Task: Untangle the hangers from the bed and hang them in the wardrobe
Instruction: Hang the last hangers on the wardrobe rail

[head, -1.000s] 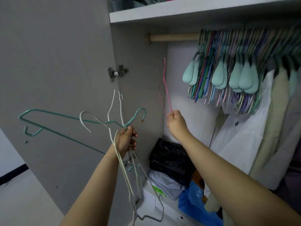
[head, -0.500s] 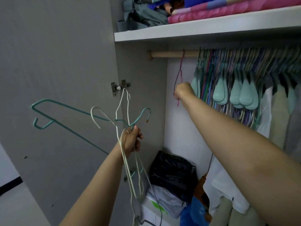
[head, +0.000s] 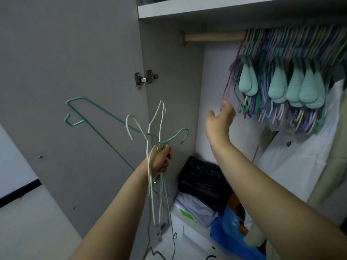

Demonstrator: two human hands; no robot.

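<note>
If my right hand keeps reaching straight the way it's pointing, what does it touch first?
Probably the pink hanger hanging off the rod; the right hand has fingertips at its lower end already. Depth is unclear.

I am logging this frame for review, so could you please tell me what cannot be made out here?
- Head view: whether the pink hanger hooks over the wooden rail; its top is blurred among the hung hangers.
- Whether the right hand touches it: the fingertips are blurred.
- How many wire hangers the left hand holds: they overlap and run past the bottom edge.
- What sits on the shelf: cut off by the top edge.
</note>
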